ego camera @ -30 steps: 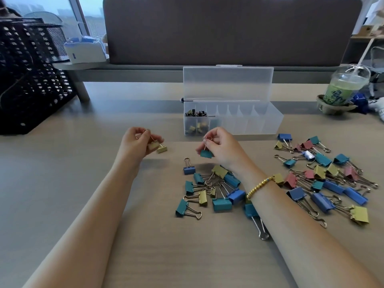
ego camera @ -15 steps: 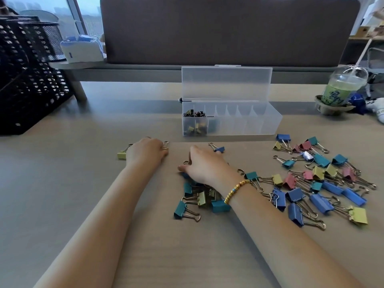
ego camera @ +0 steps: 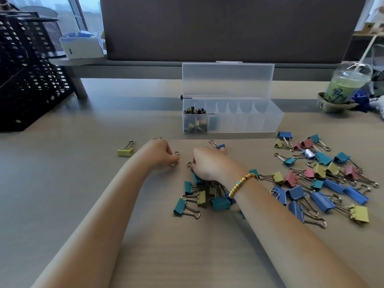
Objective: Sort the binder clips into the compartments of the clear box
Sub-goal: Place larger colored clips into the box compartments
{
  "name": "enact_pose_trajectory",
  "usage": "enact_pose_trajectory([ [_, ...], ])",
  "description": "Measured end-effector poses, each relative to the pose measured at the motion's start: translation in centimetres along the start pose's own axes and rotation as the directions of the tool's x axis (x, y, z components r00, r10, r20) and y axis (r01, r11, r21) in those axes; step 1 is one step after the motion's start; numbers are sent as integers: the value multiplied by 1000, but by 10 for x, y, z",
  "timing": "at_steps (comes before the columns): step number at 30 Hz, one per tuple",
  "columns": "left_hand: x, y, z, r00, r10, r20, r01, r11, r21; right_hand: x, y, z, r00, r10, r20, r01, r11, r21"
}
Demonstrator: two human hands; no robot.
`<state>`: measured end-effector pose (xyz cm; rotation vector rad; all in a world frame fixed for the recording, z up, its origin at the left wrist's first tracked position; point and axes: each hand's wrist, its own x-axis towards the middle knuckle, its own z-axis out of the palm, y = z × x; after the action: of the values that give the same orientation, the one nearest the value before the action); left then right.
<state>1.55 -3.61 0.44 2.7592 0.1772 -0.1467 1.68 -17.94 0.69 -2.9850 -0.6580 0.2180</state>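
Fingers of the left hand point(ego camera: 160, 153) curling onto a small clip point(ego camera: 175, 157), right hand point(ego camera: 207, 163) fingers curling down over the middle binder clips point(ego camera: 204, 194), grip unclear, clear box point(ego camera: 268, 121) sitting open toward the desk's point(ego camera: 62, 183) far edge, more lying right.

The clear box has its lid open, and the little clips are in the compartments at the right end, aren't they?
Not quite. The clear box does have its lid open, but the small clips sit in the compartments at its left end; the compartments toward the right look empty. The head view shows this.
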Motion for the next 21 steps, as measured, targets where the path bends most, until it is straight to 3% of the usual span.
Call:
enact_pose_trajectory([
  [4,-7,-1,-1,999,43,22,-44,998,43,-4,-4,1,999,-50,-14,49,996,-79],
  [10,-4,-2,6,997,67,-40,-66,997,48,-4,3,-4,995,-34,-94,42,996,83],
  [15,5,14,9,986,33,-163,-88,933,-348,-4,10,-16,991,-36,-127,70,958,276],
  [17,16,20,2,975,10,-221,-118,868,-482,0,19,-23,989,-5,-150,64,919,390],
  [21,49,46,-20,942,-25,-335,-225,694,-684,25,48,-40,934,116,-337,80,853,516],
])
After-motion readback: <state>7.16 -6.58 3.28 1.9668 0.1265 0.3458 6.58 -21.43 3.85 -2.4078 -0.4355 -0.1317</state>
